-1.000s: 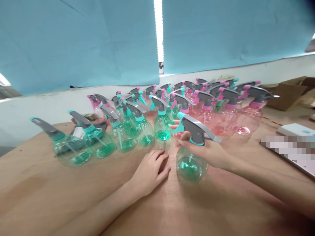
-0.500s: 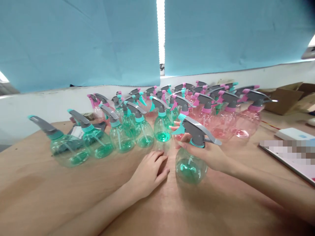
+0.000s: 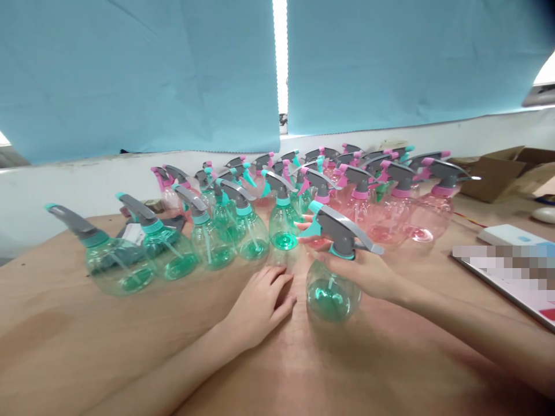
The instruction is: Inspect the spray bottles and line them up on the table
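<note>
My right hand [image 3: 368, 271] is around the neck of a green spray bottle [image 3: 333, 303] with a grey-and-turquoise trigger head; some fingertips show behind the trigger, beside the nozzle. The bottle stands upright at the front of the group. To its left my left hand [image 3: 262, 300] lies on the wooden table [image 3: 243, 381], fingers slightly curled and holding nothing. Just beyond its fingers stand another green spray bottle [image 3: 284, 225] and a second one [image 3: 252, 234] beside it.
Several green spray bottles [image 3: 169, 251] stand at the left, and several pink ones [image 3: 433, 211] at the right and back. A cardboard box [image 3: 492, 176], a white box [image 3: 505, 236] and a flat tablet-like object [image 3: 459, 260] lie at the right. Blue curtains [image 3: 143, 75] hang behind.
The whole scene has shifted slightly left in view. My right hand stays on the green spray bottle, and my left hand still rests on the table.
</note>
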Demonstrator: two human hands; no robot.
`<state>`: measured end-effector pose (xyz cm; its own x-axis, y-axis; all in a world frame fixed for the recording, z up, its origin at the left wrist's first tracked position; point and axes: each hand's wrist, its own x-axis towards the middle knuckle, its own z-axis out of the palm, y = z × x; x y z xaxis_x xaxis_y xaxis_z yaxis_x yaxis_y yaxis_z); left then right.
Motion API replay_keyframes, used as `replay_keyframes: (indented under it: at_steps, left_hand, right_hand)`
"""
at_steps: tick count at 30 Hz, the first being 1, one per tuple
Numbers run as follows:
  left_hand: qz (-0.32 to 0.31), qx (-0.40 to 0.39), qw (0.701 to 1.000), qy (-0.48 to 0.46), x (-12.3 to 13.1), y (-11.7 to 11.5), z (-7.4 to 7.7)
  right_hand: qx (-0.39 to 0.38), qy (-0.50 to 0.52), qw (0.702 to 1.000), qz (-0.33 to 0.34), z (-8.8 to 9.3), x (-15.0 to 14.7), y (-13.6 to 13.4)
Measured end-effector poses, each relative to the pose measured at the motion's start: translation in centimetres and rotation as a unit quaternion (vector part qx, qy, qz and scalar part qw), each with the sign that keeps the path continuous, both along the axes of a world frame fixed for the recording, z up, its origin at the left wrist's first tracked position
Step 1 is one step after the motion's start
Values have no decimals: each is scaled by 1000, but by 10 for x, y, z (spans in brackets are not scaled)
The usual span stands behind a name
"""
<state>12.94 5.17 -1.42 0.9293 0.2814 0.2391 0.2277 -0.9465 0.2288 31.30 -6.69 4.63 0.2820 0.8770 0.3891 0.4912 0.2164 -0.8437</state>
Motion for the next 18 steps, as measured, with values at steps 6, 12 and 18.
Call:
replay_keyframes:
  at_steps: [6, 12, 18]
  left_hand:
    - [-1, -3, 1000, -4, 0, -1, 2]
    - [2, -3, 1000, 4, 1, -1, 2]
    - [1, -5, 1000, 6, 1, 0, 2]
  right_hand:
    - [1, -29, 999, -39, -6, 2, 0]
    - [-9, -24, 999, -20, 2, 0, -1]
    - [-22, -7, 1000, 18, 9, 0, -2]
